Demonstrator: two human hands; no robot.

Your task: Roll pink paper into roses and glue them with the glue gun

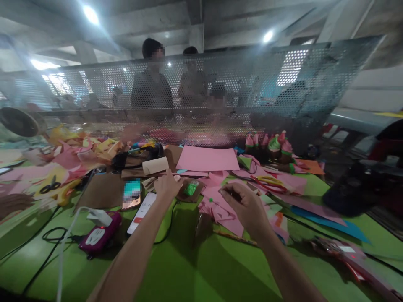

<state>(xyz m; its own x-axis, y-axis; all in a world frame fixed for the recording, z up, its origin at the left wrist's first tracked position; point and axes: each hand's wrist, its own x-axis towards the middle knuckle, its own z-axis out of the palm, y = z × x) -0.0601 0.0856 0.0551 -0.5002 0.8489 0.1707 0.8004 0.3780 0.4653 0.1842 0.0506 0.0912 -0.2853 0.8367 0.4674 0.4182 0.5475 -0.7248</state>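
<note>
My left hand (168, 186) reaches over the middle of the table, fingers stretched out and apart, beside crumpled paper scraps and a rolled sheet of cream paper (155, 166). To its right lies a small clear packet of bright green bits (190, 188) on a brown piece. My right hand (246, 203) hovers over cut pink paper pieces (222, 214), thumb and fingertips drawn together in a pinch. Whatever may be between those fingertips is too small to make out. A tiny green dot sits on the pink pieces near that hand. A pink sheet (208, 158) lies beyond both hands.
Two phones, one with a white screen (138, 218), lie left of centre near a purple power adapter (100, 235) with cables. Black scissors (50, 185) are at left, red-and-yellow scissors (269, 183) at right. Small pink-green paper cones (278, 144) stand before a perforated metal screen (252, 92); people are behind it.
</note>
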